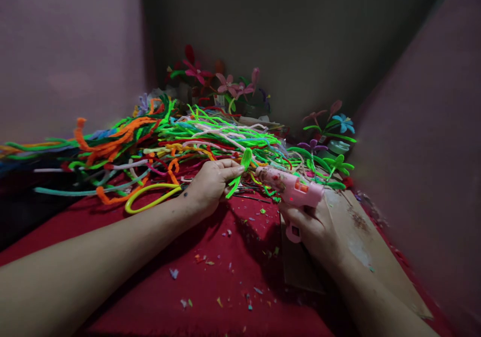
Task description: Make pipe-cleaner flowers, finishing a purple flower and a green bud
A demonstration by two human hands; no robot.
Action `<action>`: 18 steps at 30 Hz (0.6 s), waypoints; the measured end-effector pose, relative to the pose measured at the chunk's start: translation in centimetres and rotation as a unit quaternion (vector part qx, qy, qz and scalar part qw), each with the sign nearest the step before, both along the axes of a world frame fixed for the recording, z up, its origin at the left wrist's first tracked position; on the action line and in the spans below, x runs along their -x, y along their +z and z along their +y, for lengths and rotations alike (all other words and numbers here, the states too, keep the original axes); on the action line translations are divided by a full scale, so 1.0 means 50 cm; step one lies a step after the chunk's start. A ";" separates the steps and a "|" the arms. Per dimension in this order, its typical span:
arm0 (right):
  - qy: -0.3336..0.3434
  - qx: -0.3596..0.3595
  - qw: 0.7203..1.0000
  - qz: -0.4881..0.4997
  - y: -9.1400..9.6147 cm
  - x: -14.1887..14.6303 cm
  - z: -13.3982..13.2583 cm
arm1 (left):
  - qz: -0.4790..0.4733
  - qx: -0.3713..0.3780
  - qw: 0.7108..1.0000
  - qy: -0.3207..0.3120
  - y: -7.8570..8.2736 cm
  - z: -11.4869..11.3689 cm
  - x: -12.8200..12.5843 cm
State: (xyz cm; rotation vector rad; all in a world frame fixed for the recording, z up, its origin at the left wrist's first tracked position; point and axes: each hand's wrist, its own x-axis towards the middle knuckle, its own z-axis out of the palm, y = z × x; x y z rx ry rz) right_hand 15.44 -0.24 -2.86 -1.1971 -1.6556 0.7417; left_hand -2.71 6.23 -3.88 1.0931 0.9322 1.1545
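Note:
My left hand [210,183] is closed in a pinch on a small green pipe-cleaner leaf [242,169], held just above the red cloth [210,282]. My right hand [313,227] grips a pink hot glue gun [291,187] by its handle. The gun's nozzle points left and nearly touches the green leaf. Behind both hands lies a big tangle of pipe cleaners [158,144] in green, orange, white and red.
Finished pipe-cleaner flowers stand at the back [225,84] and at the right [330,139]. A brown cardboard sheet [361,242] lies under the right hand. Small colourful scraps [221,282] dot the cloth. Pinkish walls close in on both sides.

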 end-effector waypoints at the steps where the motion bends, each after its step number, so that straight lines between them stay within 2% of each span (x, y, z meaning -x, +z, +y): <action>1: 0.001 0.002 1.000 -0.002 0.001 0.001 0.000 | -0.001 0.002 1.000 0.000 0.001 -0.001 0.000; 9: 0.018 -0.012 1.000 -0.009 0.002 0.001 0.002 | 0.010 -0.001 1.000 -0.002 0.003 -0.002 -0.002; 13: 0.048 -0.018 0.999 -0.015 0.007 0.002 0.001 | 0.034 -0.013 0.999 0.008 0.004 -0.004 -0.003; 18: 0.056 -0.023 0.996 -0.061 0.005 -0.002 0.000 | 0.050 -0.030 0.998 0.016 0.008 -0.010 -0.002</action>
